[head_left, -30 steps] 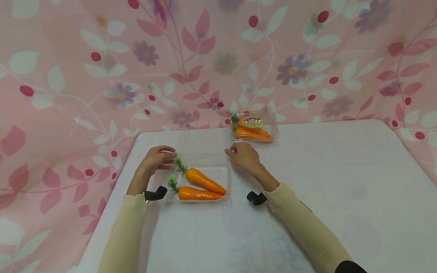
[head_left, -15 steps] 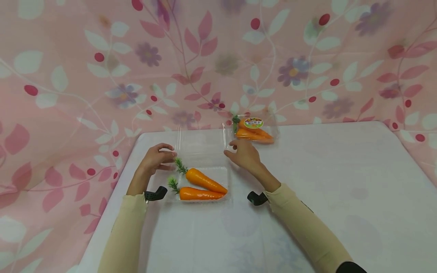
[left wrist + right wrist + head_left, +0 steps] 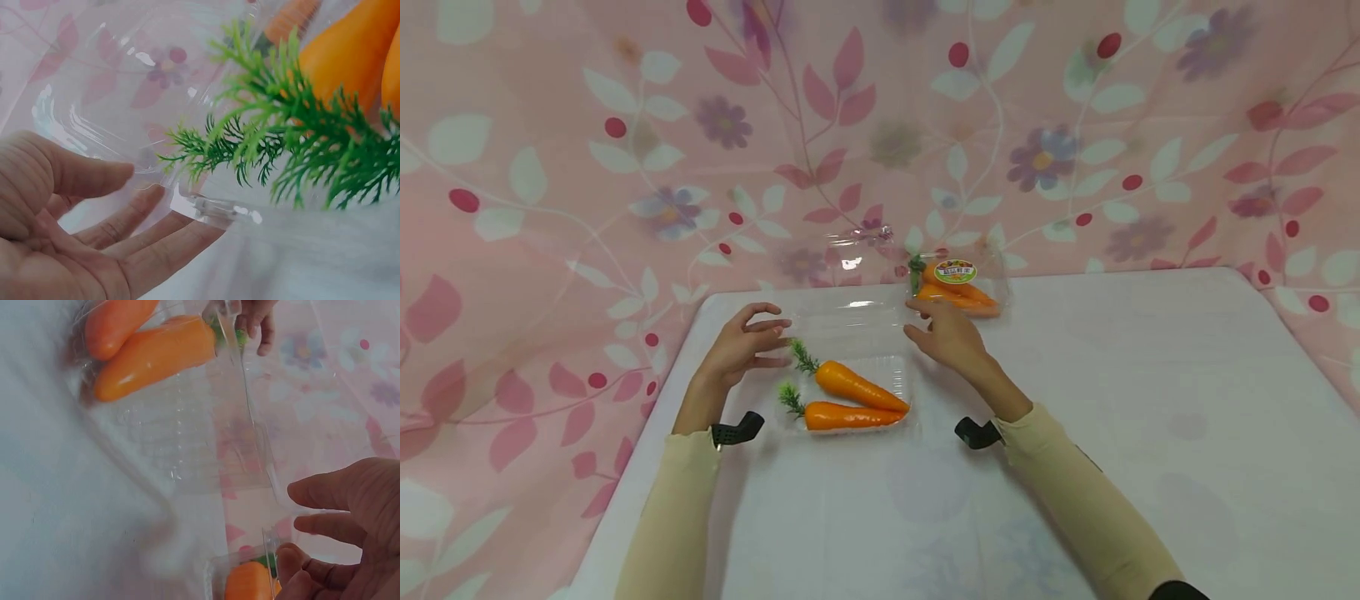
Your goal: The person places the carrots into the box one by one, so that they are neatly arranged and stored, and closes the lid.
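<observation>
Two orange toy carrots (image 3: pixel 859 386) with green tops lie side by side in a clear plastic clamshell tray (image 3: pixel 901 375). Its transparent lid (image 3: pixel 850 315) is raised behind the carrots, away from the tray. My left hand (image 3: pixel 737 346) is at the box's left side; the left wrist view shows loosely extended fingers touching the plastic rim beside the green leaves (image 3: pixel 250 137). At the right side is my right hand (image 3: pixel 951 335), its thumb and index finger apart. In the right wrist view the lower fingers are near a clear plastic edge (image 3: pixel 270 550); contact is unclear.
A second clear box of carrots (image 3: pixel 958 292), with an oval label, stands at the table's back edge beyond my right hand. White cloth covers the table (image 3: pixel 1075 375). Behind it hangs a pink floral curtain (image 3: pixel 895 150).
The lid has risen higher at the back, and the tray with its carrots has shifted slightly right and away. My right hand has moved a little right, its fingers spreading.
</observation>
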### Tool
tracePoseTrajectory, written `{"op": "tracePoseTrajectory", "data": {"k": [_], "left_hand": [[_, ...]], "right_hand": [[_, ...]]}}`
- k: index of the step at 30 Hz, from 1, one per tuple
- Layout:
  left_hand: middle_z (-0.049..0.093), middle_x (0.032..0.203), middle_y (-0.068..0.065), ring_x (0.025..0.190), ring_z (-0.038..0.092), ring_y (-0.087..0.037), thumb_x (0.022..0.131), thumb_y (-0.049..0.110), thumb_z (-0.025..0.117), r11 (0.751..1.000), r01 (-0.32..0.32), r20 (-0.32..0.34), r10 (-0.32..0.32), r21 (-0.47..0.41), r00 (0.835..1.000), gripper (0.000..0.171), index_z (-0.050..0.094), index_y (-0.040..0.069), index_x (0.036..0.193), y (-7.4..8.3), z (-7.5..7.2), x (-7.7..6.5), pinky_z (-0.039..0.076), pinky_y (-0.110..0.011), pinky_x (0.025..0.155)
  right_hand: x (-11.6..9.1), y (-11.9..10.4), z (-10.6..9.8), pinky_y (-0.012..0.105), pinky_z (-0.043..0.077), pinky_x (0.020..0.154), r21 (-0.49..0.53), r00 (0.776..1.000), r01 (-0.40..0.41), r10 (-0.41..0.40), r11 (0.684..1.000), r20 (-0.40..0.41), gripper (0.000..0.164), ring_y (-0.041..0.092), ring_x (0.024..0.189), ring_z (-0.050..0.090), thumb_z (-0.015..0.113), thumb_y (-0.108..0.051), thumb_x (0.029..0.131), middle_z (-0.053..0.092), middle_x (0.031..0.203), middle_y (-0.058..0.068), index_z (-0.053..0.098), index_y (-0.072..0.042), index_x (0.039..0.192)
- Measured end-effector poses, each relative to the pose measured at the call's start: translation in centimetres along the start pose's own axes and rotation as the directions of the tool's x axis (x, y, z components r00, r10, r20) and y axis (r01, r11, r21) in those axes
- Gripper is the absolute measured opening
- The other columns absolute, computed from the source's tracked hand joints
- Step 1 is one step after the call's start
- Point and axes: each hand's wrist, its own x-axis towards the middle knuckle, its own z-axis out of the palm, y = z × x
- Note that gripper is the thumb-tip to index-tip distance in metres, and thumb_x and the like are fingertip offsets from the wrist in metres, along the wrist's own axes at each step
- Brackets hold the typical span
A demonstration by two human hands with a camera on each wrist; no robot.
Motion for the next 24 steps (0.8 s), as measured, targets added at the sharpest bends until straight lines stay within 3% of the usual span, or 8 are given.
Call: {"op": "tracePoseTrajectory", "data": {"k": [4, 9, 16, 21, 24], "left_hand": [[0.043, 0.142, -0.025, 0.121, 0.055, -0.042, 0.102, 0.005, 0.052, 0.997, -0.063, 0.048, 0.065, -0.042, 0.997, 0.033, 0.043, 0.017, 0.131, -0.1, 0.0, -0.1, 0.045, -0.064, 0.089], [0.045, 0.141, -0.021, 0.123, 0.052, -0.044, 0.101, -0.001, 0.050, 0.992, -0.113, 0.073, 0.117, -0.065, 0.990, 0.037, 0.042, 0.016, 0.133, -0.5, 0.2, -0.2, 0.041, -0.066, 0.092], [0.046, 0.138, -0.016, 0.133, 0.036, -0.052, 0.102, 0.000, 0.049, 0.970, -0.187, 0.111, 0.205, -0.153, 0.972, 0.041, 0.031, -0.004, 0.138, -0.8, 0.5, -0.9, 0.036, -0.067, 0.095], [0.044, 0.142, -0.014, 0.138, 0.026, -0.053, 0.105, 0.008, 0.045, 0.950, -0.158, 0.116, 0.195, -0.271, 0.974, 0.018, 0.055, 0.002, 0.118, -1.3, 0.2, -1.3, 0.029, -0.069, 0.101], [0.036, 0.152, -0.017, 0.141, 0.021, -0.050, 0.107, 0.019, 0.044, 0.960, -0.128, 0.109, 0.159, -0.249, 0.981, 0.020, 0.062, 0.010, 0.106, -1.9, -0.1, -1.3, 0.023, -0.068, 0.107]], "right_hand": [[-0.1, 0.5, -0.3, 0.035, 0.053, 0.070, -0.007, 1.000, 0.009, -0.009, 1.000, 0.011, 0.046, 0.026, 0.094, 0.060, 0.067, -0.029, 0.093, 0.063, 0.121, 0.015, 0.060, -0.018, 0.137], [-0.1, 1.2, -0.2, 0.037, 0.052, 0.072, 0.034, 0.999, 0.043, -0.042, 0.999, -0.029, 0.043, 0.027, 0.094, 0.060, 0.072, -0.024, 0.090, 0.064, 0.119, 0.017, 0.066, -0.013, 0.131], [-0.2, 1.9, 0.0, 0.037, 0.052, 0.072, 0.027, 0.997, 0.042, -0.040, 0.999, -0.060, 0.040, 0.026, 0.095, 0.061, 0.076, -0.026, 0.087, 0.064, 0.121, 0.011, 0.070, -0.015, 0.125], [-0.3, 2.2, 0.2, 0.036, 0.052, 0.069, -0.028, 0.995, 0.070, -0.072, 0.997, -0.076, 0.034, 0.026, 0.094, 0.063, 0.077, -0.026, 0.086, 0.065, 0.118, 0.011, 0.074, -0.016, 0.119], [-0.4, 2.4, 0.3, 0.036, 0.052, 0.068, -0.062, 0.992, 0.093, -0.098, 0.994, -0.077, 0.030, 0.025, 0.092, 0.062, 0.076, -0.025, 0.087, 0.065, 0.116, 0.009, 0.075, -0.019, 0.117]]}}
